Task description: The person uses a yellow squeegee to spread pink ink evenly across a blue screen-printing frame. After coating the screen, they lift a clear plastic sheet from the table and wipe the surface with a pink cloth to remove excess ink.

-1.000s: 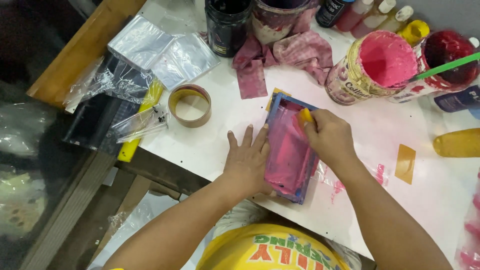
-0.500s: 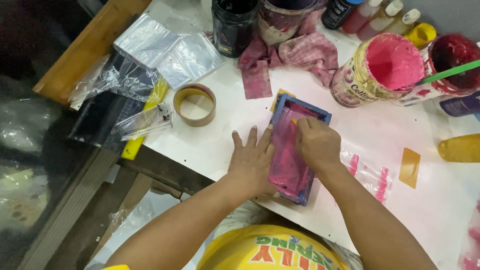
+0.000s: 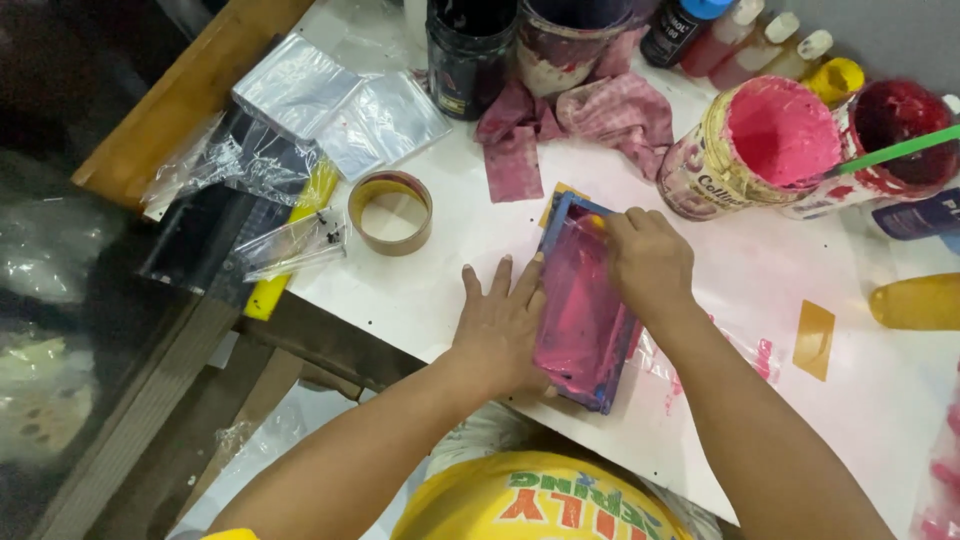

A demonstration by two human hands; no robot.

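i see my left hand (image 3: 503, 325) spread flat, fingers wide, on the white table (image 3: 450, 270), its thumb side pressed against the left edge of the small blue frame (image 3: 585, 305). the frame lies near the table's front edge, its screen smeared pink. my right hand (image 3: 648, 262) sits over the frame's far end, fingers curled narrow on something yellow; i cannot tell just what it grips. a tape roll (image 3: 390, 211) lies left of the frame, well apart. clear bags (image 3: 340, 115) sit beyond it near the wooden rail. a pink rag (image 3: 590, 115) lies behind the frame, and an open pink tub (image 3: 765, 145) stands to the right, near a red tub (image 3: 900, 135) with a green stick (image 3: 895, 152).
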